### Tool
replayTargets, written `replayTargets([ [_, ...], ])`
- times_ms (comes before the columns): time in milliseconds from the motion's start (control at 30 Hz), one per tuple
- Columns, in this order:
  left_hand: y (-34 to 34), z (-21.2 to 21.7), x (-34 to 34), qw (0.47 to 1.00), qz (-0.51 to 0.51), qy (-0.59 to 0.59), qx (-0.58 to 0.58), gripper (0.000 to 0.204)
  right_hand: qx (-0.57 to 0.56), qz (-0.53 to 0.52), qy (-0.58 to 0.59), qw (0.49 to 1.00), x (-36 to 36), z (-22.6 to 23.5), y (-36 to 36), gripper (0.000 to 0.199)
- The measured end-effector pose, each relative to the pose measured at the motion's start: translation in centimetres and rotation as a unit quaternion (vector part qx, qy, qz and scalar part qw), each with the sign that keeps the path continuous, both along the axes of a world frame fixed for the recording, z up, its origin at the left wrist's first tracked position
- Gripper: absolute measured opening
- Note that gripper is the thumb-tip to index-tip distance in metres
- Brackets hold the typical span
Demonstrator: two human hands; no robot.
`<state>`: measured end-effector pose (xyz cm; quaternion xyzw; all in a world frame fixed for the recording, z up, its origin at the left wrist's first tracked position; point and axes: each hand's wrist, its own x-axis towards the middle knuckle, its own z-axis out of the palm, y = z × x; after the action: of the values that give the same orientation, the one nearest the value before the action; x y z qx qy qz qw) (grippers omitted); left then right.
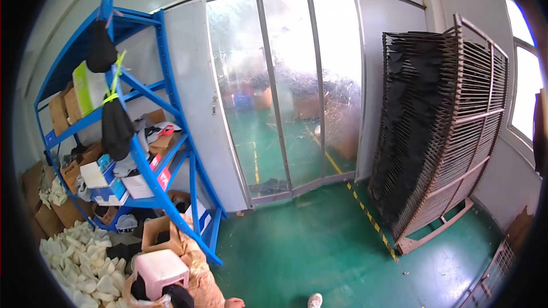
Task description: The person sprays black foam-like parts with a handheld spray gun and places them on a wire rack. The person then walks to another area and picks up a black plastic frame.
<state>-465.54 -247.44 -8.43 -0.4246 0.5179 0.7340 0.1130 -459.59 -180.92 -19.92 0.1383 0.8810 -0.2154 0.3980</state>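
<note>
Only a small part of my left hand (234, 303) shows at the lower edge, beside a large brown paper sack (202, 279); its fingers are mostly cut off, so I cannot tell what they do. My right hand is out of view. Left of the sack, a pale pink plastic stool (161, 272) sits on top of dark items. The tip of a white shoe (314, 300) shows on the green floor (274, 251).
A blue metal shelf (151, 177) with boxes and cloth stands left, above a heap of white foot-shaped pieces (85, 262). Ahead are glass-panelled doors (291, 108). A tall metal rack (474, 120) holding black sheets stands right, beside yellow-black floor tape (371, 219).
</note>
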Motion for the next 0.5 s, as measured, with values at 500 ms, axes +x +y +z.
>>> replayTargets([
  [500,-14.6,9.0,-39.7,0.970,0.112,0.048,-0.210,0.007,-0.395,-0.220,0.163,0.877,-75.2,14.3,-33.9,0.014],
])
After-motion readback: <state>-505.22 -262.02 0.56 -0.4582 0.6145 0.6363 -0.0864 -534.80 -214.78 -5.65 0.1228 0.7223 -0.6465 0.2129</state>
